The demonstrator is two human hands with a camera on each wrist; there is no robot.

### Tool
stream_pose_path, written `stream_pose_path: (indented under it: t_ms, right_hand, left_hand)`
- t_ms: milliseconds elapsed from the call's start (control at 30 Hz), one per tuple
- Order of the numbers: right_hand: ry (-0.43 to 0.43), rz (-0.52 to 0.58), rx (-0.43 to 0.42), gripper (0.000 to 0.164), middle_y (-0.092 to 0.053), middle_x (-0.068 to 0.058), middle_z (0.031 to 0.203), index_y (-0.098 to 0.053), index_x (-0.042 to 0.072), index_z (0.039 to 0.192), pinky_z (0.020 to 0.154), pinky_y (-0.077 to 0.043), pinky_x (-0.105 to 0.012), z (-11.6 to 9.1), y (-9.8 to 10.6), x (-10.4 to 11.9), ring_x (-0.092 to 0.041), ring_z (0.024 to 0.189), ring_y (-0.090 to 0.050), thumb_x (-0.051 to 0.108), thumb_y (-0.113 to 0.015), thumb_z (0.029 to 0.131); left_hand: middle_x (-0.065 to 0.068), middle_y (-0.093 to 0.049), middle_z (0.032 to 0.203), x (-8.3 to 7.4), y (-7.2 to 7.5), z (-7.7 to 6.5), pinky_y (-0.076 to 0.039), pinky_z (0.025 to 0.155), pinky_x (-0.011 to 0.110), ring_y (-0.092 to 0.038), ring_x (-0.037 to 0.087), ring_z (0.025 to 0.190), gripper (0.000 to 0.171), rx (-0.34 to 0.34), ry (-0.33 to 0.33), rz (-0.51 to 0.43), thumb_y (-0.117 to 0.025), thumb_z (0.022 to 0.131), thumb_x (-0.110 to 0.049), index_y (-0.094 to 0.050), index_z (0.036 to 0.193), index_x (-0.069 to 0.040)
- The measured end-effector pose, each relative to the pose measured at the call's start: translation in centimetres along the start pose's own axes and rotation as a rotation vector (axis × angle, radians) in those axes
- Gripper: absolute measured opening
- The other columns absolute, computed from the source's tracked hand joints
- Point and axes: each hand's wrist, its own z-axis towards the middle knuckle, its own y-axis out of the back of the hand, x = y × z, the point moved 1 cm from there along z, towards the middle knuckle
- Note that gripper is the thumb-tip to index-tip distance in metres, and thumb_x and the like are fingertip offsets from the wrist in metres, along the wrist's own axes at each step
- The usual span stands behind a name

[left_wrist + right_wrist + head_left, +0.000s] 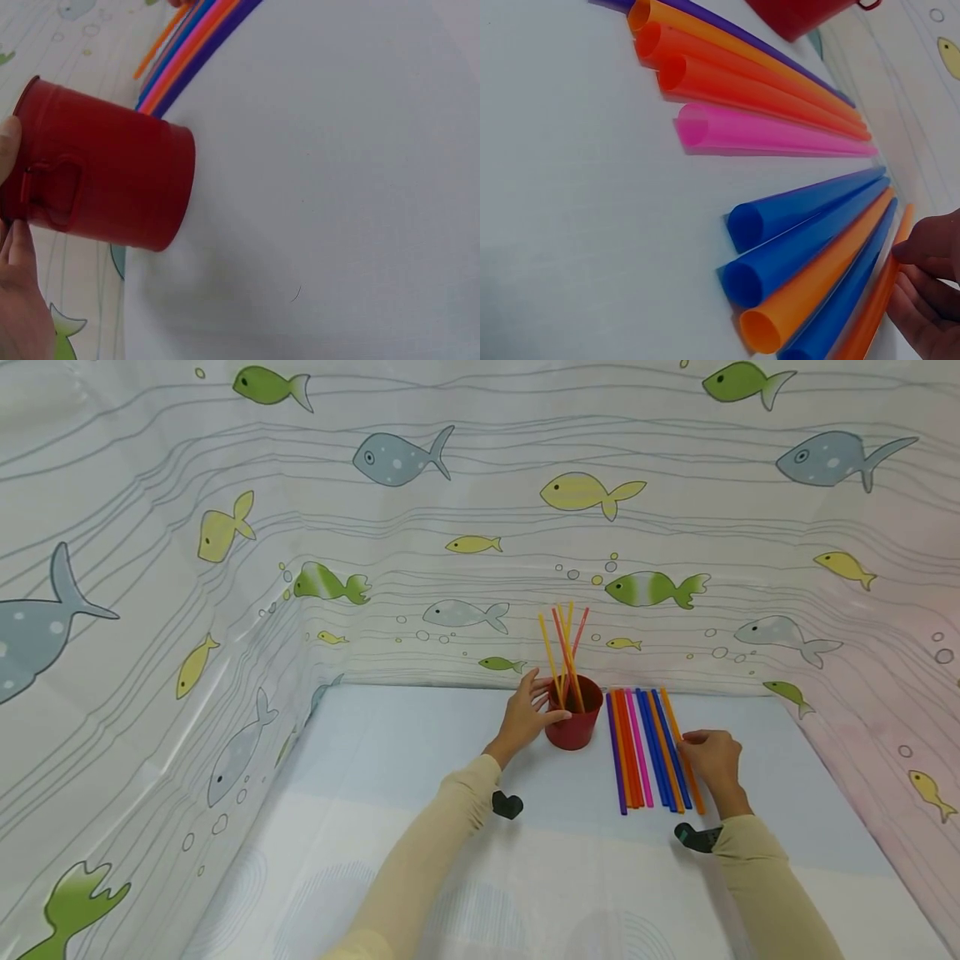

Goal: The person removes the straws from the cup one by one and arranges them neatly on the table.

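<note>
A small red bucket (572, 733) stands upright at the back of the table, with several yellow and red straws (566, 647) leaning in it. My left hand (525, 714) holds it by the left side, the thumb near the rim; the left wrist view shows a small side handle on the bucket (124, 169). To its right lies a row of wide straws in purple, orange, red, pink and blue. At the right end of that row, my right hand (716, 764) pinches an orange straw (876, 309) between thumb and fingers, and the straw lies close beside a blue straw (855, 292).
A white cloth covers the table (570, 877). Behind and to both sides rise walls of fish-printed sheeting (510, 518). A slim gap separates the pink straw (639, 747) from the blue straws (654, 747).
</note>
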Motion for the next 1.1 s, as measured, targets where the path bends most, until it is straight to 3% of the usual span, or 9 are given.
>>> stream_pose_path:
  t_ms: [467, 900, 1100]
  right_hand:
    - [-0.060, 0.005, 0.051, 0.032, -0.066, -0.027, 0.108, -0.067, -0.008, 0.111, 0.079, -0.055, -0.045, -0.03, -0.11, -0.57, -0.037, 0.095, -0.061, 0.018, -0.063, 0.094]
    - [-0.058, 0.026, 0.040, 0.031, -0.066, -0.028, 0.107, -0.068, -0.009, 0.110, 0.086, -0.053, -0.051, -0.07, -0.19, -0.79, -0.041, 0.102, -0.060, 0.017, -0.063, 0.093]
    - [-0.063, 0.026, 0.030, 0.031, -0.067, -0.026, 0.106, -0.068, -0.008, 0.111, 0.081, -0.055, -0.047, -0.24, -0.08, -0.60, -0.039, 0.098, -0.061, 0.017, -0.063, 0.094]
  left_hand:
    - [0.006, -0.051, 0.139, -0.30, 0.01, -0.11, -0.046, 0.100, 0.024, -0.048, 0.015, 0.131, 0.098, 0.000, 0.007, 0.002, -0.084, 0.078, -0.015, -0.022, 0.154, -0.011]
    - [0.008, -0.051, 0.139, -0.45, -0.02, -0.13, -0.045, 0.100, 0.025, -0.047, 0.016, 0.131, 0.098, 0.002, -0.001, 0.000, -0.084, 0.077, -0.015, -0.023, 0.153, -0.009]
    - [0.008, -0.052, 0.138, -0.56, 0.02, -0.27, -0.046, 0.100, 0.027, -0.048, 0.018, 0.131, 0.096, 0.000, 0.002, 0.016, -0.083, 0.079, -0.012, -0.023, 0.153, -0.009]
